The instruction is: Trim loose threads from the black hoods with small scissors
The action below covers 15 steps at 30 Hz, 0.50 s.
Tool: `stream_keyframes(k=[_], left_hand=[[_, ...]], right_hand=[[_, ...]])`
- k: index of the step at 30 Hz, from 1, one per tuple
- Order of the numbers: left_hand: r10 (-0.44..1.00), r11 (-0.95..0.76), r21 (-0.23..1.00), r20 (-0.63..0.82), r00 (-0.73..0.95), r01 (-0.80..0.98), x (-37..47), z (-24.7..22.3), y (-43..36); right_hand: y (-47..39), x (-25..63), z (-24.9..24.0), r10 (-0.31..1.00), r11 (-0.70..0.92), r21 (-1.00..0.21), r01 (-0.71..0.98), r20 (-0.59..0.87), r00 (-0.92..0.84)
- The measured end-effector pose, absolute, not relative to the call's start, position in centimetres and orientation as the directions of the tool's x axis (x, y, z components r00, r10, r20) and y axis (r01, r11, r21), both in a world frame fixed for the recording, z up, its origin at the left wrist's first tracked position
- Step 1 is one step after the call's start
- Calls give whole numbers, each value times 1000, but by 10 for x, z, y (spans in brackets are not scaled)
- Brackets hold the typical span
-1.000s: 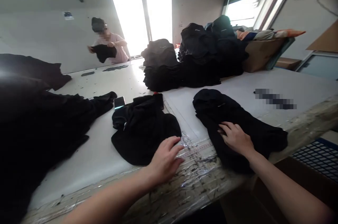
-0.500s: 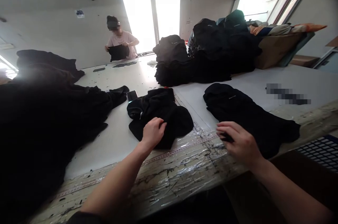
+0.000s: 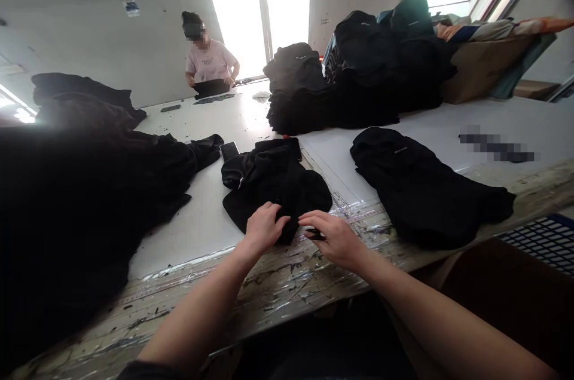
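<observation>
A crumpled black garment (image 3: 287, 180) lies on the table in front of me, with a small white tag or thread on its left part. My left hand (image 3: 265, 226) is on its near edge, fingers curled onto the cloth. Close by on the right, my right hand (image 3: 334, 238) has its fingertips at the garment's near right edge. A small black tool (image 3: 315, 235) is tucked in the curled fingers of that hand; its exact kind is mostly hidden. To the right, a second black garment (image 3: 426, 189) with a small pale label lies folded lengthwise.
A large black cloth heap (image 3: 67, 218) covers the left side. Stacked black garments (image 3: 359, 81) stand at the back right beside a cardboard box (image 3: 484, 66). A phone (image 3: 229, 152) lies behind the near garment. Across the table (image 3: 179, 242), a person (image 3: 210, 60) handles dark cloth.
My right hand has moved left from beside the folded garment to the crumpled one, still holding the black tool. My left hand stays on the cloth. The person opposite has lowered their cloth.
</observation>
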State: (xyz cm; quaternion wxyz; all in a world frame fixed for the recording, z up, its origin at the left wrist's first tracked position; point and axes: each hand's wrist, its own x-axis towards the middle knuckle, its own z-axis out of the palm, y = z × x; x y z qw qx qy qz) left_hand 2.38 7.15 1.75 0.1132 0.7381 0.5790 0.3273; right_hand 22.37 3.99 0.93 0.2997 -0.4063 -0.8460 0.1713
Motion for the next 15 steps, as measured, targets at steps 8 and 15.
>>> stream_keyframes(k=[8,15], left_hand=[[694,-472,501,718,-45,725,17,144,103],[756,-644,482,519,399,594,20,64,27]], right_hand=[[69,197,-12,831,541,-445,714,150,-536],[41,252,14,840,522,-497,693,158,-519]])
